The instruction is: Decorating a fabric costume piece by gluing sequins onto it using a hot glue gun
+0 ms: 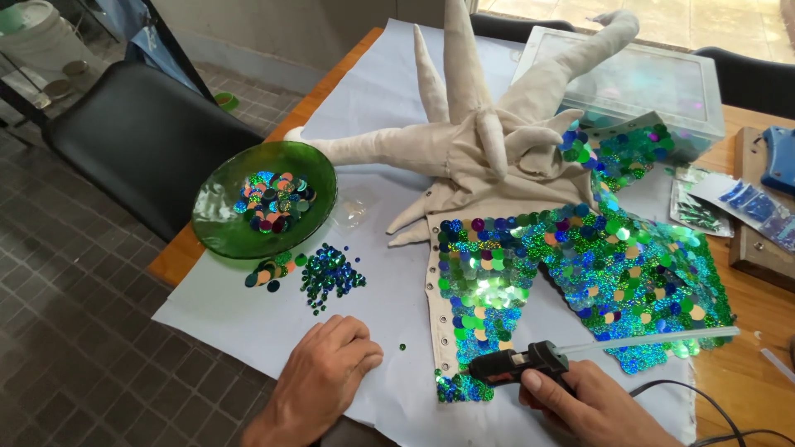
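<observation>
Right hand (pixel 592 406) wrapped around black glue gun (pixel 522 364), nozzle at nine o'clock over sequinned fabric (pixel 580 265), left hand (pixel 327 364) loosely curled, empty, loose sequins (pixel 330 273) at twelve o'clock of its fingers (pixel 352 339), green glass bowl (pixel 217 207) beyond at eleven o'clock.

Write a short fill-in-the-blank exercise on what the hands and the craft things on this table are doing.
1. The right hand grips a black ____ whose nozzle points at the sequinned fabric.
2. The left hand rests on the pale paper and holds ____.
3. Large loose sequins lie in a ____ glass bowl.
4. The plain cloth shape is coloured ____.

Missing words: glue gun; nothing; green; beige
</observation>
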